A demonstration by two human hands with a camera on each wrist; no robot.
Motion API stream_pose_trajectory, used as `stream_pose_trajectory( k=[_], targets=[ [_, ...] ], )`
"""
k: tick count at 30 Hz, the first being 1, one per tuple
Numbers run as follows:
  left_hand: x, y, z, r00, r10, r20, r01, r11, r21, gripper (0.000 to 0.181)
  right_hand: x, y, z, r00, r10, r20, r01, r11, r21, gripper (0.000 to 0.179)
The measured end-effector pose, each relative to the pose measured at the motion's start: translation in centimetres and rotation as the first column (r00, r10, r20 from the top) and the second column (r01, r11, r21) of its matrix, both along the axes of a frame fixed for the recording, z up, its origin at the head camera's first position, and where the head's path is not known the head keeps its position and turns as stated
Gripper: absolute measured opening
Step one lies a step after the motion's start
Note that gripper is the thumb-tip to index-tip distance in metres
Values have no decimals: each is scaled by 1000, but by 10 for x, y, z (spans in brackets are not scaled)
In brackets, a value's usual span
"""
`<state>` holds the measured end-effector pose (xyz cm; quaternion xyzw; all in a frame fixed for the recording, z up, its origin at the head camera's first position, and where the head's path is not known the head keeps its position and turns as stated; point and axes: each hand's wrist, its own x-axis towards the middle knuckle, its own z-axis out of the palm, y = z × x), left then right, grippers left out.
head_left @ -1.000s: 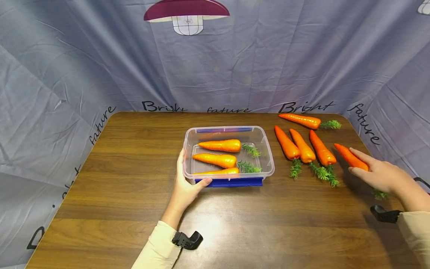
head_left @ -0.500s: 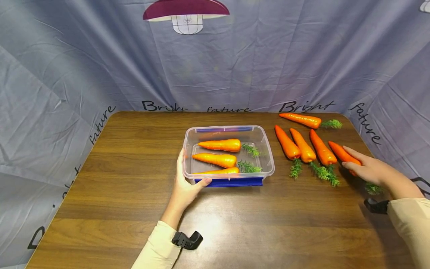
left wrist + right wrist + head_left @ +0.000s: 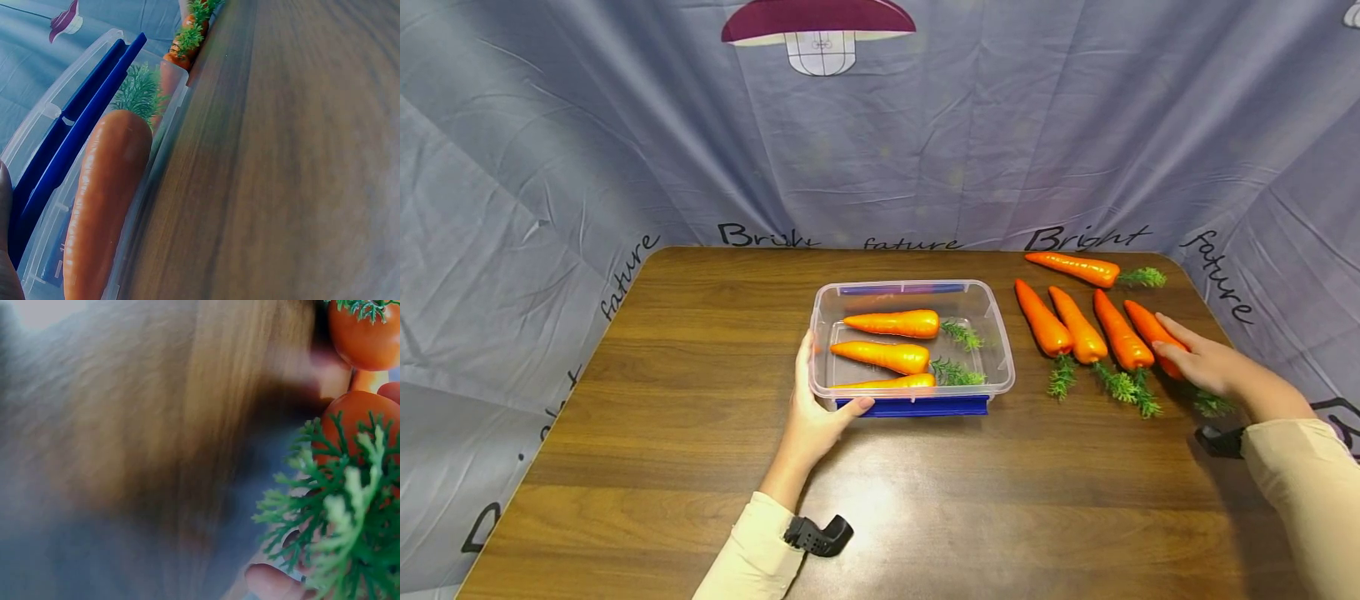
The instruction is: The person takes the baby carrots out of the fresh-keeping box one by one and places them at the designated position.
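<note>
In the head view my left hand (image 3: 816,425) grips the near left corner of a clear plastic food container (image 3: 1004,385), thumb on the front by its blue latch (image 3: 917,406). Three orange carrots (image 3: 891,323) with green tops lie side by side inside it. The left wrist view shows the nearest carrot (image 3: 109,200) through the container's wall. Over at the right, my right hand (image 3: 1217,367) holds a carrot (image 3: 1142,323) by its thick part, tip pointing away, right beside a row of carrots. Its leafy top (image 3: 350,512) fills the right wrist view's corner.
Three carrots (image 3: 1122,333) stand in a slanted row on the wooden table (image 3: 700,350), right of the container, leaves toward me. Another carrot (image 3: 1075,268) lies crosswise behind them. A grey-blue printed curtain (image 3: 880,167) hangs round the table's back and sides.
My right hand has moved left and slightly away from me with its carrot, bringing it close to the row. The left hand and container have stayed in place.
</note>
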<state>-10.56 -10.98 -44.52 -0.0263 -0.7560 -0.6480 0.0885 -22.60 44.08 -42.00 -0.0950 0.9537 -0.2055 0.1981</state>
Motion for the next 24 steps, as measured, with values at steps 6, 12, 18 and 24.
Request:
stream_pose_trajectory(
  k=[6,12,18,24],
  targets=[
    [0,0,0,1000,1,-16,-1,1000,1,118,-6,-3,-4,1000,16,-6,-17,1000,-10,67],
    [1,1,1,1000,-1,-7,1,1000,-8,117,-6,-5,-5,1000,19,23,-19,1000,-13,66],
    [-5,-1,-13,1000,4,-12,-4,1000,-19,119,-5,-6,-1,999,16,48,-20,997,75,67],
    [-12,-5,-28,998,15,-57,-16,1000,-19,119,-10,-12,10,1000,15,-15,-11,960,278,72]
  ],
)
